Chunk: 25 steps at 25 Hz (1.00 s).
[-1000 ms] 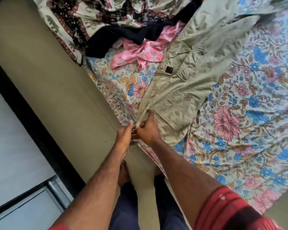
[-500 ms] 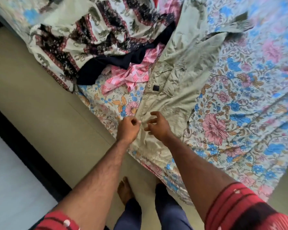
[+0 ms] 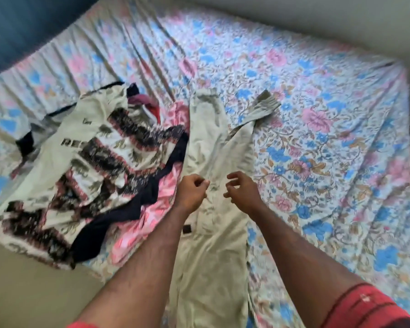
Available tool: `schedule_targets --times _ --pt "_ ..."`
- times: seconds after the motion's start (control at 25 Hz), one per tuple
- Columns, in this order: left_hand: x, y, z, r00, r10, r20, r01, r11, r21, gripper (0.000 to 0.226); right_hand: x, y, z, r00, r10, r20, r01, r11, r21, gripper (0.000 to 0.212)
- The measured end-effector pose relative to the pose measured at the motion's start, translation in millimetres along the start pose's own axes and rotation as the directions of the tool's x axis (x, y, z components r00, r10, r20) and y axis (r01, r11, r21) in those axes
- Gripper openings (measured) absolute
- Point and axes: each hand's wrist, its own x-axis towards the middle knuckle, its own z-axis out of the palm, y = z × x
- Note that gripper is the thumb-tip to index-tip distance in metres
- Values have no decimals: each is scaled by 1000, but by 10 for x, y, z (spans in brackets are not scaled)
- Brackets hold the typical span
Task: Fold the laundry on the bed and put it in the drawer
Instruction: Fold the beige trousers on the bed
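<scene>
Khaki shirt (image 3: 219, 162) spread lengthwise on floral bedsheet (image 3: 317, 114), front up, collar end far, hem toward near bed edge. One sleeve (image 3: 258, 112) angled out to the right, cuff lying on the sheet. Small dark patch (image 3: 187, 229) on shirt front, just beside left forearm.

Left hand (image 3: 191, 191) over shirt's mid-front, fingers curled into a loose fist, thumb and forefinger tip at the fabric; pinching cloth or merely touching — cannot tell, blurred. Right hand (image 3: 243, 191) just beside it, apart from left, fingers half-curled and spread, hovering above the shirt, gripping nothing visible.

Left of shirt: heap of unfolded laundry. Cream garment (image 3: 64, 159) with dark lettering on top, patterned black-and-maroon cloth (image 3: 118, 150) tangled with it, navy piece (image 3: 118, 216) beneath, pink cloth (image 3: 152, 209) touching shirt's left edge. Heap overhanging near bed edge at lower left.

Red sleeve (image 3: 369, 306) on right arm at lower right corner. Drawer out of view.
</scene>
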Motion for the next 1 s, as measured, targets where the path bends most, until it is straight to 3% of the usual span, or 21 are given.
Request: schedule_targets --times 0.12,0.48,0.72,0.88,1.0 --pt "495 286 100 1000 0 3 0 999 -41 18 518 -155 -280 996 -26 -81 22 998 -52 19" --pt "1811 730 548 990 34 139 -48 994 95 14 2066 -389 -939 958 42 -282 -49 999 -17 21" --pt "2519 917 751 981 84 176 -105 988 110 15 2931 -456 -1075 950 277 -140 -256 955 152 34" --pt "2882 817 815 977 21 214 -52 989 138 24 3493 -419 -1027 917 352 -189 -299 918 260 46" --pt "3030 683 896 972 -18 234 -14 991 133 33 3821 -243 -942 844 490 -217 -358 817 452 58"
